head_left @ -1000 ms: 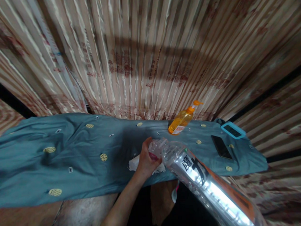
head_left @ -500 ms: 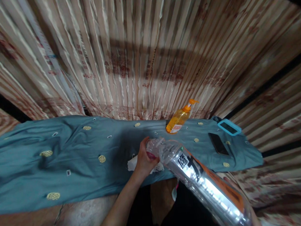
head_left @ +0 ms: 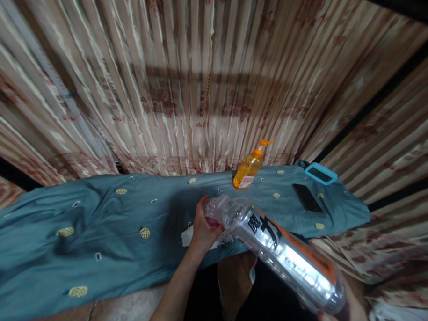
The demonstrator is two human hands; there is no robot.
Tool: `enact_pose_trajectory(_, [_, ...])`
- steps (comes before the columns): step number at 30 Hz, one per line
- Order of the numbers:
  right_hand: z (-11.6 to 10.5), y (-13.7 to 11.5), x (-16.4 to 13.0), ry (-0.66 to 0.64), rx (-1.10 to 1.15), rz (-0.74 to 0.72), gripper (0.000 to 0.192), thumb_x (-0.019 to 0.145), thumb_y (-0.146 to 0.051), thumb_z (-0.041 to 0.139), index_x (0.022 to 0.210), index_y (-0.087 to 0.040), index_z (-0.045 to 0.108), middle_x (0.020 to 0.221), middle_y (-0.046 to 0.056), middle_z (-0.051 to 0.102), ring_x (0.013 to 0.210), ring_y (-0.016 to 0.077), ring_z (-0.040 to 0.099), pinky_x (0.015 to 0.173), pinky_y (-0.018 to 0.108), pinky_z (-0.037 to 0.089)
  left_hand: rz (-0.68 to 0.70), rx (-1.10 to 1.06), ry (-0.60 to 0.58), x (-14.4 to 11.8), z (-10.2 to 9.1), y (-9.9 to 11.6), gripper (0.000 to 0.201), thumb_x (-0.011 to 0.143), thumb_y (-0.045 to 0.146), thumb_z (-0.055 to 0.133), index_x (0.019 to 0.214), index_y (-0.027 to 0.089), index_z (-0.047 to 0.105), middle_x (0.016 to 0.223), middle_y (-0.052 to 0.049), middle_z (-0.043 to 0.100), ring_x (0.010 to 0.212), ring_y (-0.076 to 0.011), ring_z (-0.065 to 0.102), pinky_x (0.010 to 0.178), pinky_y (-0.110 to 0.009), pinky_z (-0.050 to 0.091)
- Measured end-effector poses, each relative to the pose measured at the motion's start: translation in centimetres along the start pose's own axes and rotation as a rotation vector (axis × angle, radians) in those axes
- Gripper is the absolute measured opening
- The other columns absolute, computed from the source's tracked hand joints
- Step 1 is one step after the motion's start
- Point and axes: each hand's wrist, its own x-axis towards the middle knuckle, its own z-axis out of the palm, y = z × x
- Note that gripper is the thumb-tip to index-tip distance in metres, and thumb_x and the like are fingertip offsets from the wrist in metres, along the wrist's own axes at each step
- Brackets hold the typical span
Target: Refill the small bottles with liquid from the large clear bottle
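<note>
A large clear plastic bottle [head_left: 280,254] with an orange and black label lies tilted, its neck pointing up and left over a table covered with a teal cloth [head_left: 97,230]. My left hand [head_left: 204,224] is closed around the bottle's neck, where something red shows between the fingers. My right hand [head_left: 345,310] holds the bottle's base at the lower right edge of the view, mostly hidden. A white crumpled tissue [head_left: 188,236] lies on the cloth under my left hand.
An orange pump bottle [head_left: 248,168] stands at the back of the table by the striped curtain [head_left: 197,77]. A black phone [head_left: 306,197] and a blue-framed device [head_left: 320,173] lie at the right end of the cloth.
The view has tilted down and pulled back a little, so more of the bottle's base and my right hand show. My left hand stays on the neck.
</note>
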Motion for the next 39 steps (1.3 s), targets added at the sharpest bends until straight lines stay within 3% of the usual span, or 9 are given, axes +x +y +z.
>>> enact_pose_trajectory(5, [-0.3, 1.9, 0.0, 0.046, -0.036, -0.036, 0.083, 0.083, -0.053, 0.069, 0.156, -0.030, 0.036, 0.158, 0.003, 0.048, 0.144, 0.0279, 0.047, 0.112, 0.028, 0.044, -0.011, -0.009, -0.017, 0.1, -0.3, 0.1, 0.094, 0.058, 0.026, 0.085, 0.140, 0.021, 0.040, 0.138, -0.013, 0.059, 0.126, -0.0317, 0.061, 0.107, -0.047, 0.049])
enact_pose_trajectory(8, [0.0, 2.8, 0.0, 0.111, -0.010, -0.056, 0.084, 0.080, -0.051, 0.072, 0.154, -0.027, 0.040, 0.157, 0.003, 0.050, 0.142, 0.0236, 0.050, 0.109, 0.020, 0.042, -0.029, -0.048, -0.032, 0.2, -0.3, 0.4, 0.097, 0.056, 0.024, 0.086, 0.140, 0.021, 0.039, 0.138, -0.014, 0.059, 0.128, -0.0328, 0.059, 0.109, -0.049, 0.047])
enact_pose_trajectory(14, [0.9, 1.7, 0.1, 0.154, 0.093, 0.020, 0.091, 0.075, -0.052, 0.077, 0.154, -0.032, 0.038, 0.149, 0.004, 0.058, 0.133, 0.0239, 0.060, 0.102, 0.023, 0.051, -0.057, -0.067, -0.021, 0.4, -0.2, 0.8, 0.098, 0.057, 0.026, 0.085, 0.142, 0.020, 0.037, 0.136, -0.015, 0.059, 0.128, -0.0328, 0.059, 0.111, -0.050, 0.046])
enact_pose_trajectory(20, [1.4, 1.6, 0.4, 0.229, 0.135, -0.056, 0.086, 0.072, -0.052, 0.080, 0.148, -0.032, 0.046, 0.146, 0.004, 0.061, 0.129, 0.0228, 0.063, 0.100, 0.021, 0.051, -0.025, -0.082, -0.013, 0.5, -0.2, 0.9, 0.111, 0.057, 0.026, 0.085, 0.151, 0.021, 0.026, 0.133, -0.013, 0.062, 0.124, -0.0315, 0.063, 0.108, -0.047, 0.049])
enact_pose_trajectory(25, [1.4, 1.3, 0.4, 0.216, 0.107, -0.069, 0.082, 0.074, -0.048, 0.081, 0.147, -0.033, 0.047, 0.144, 0.003, 0.063, 0.128, 0.0205, 0.064, 0.100, 0.019, 0.050, -0.021, -0.101, -0.012, 0.3, -0.1, 0.9, 0.118, 0.059, 0.024, 0.083, 0.156, 0.023, 0.015, 0.141, -0.013, 0.058, 0.129, -0.0300, 0.060, 0.110, -0.045, 0.048])
enact_pose_trajectory(31, [1.2, 1.0, 0.2, 0.180, 0.067, -0.072, 0.082, 0.076, -0.045, 0.080, 0.149, -0.033, 0.043, 0.145, 0.003, 0.063, 0.127, 0.0201, 0.064, 0.099, 0.020, 0.051, 0.019, -0.119, 0.046, 0.4, 0.5, -0.3, 0.118, 0.058, 0.031, 0.087, 0.155, 0.024, 0.019, 0.151, -0.016, 0.047, 0.139, -0.0328, 0.050, 0.117, -0.051, 0.040])
enact_pose_trajectory(39, [1.3, 1.5, 0.4, 0.178, 0.054, -0.091, 0.081, 0.076, -0.043, 0.080, 0.147, -0.032, 0.043, 0.146, 0.002, 0.061, 0.128, 0.0166, 0.063, 0.100, 0.015, 0.048, 0.024, -0.066, 0.031, 0.4, 0.1, 0.1, 0.117, 0.057, 0.035, 0.088, 0.154, 0.023, 0.023, 0.135, -0.012, 0.060, 0.127, -0.0322, 0.060, 0.110, -0.050, 0.048])
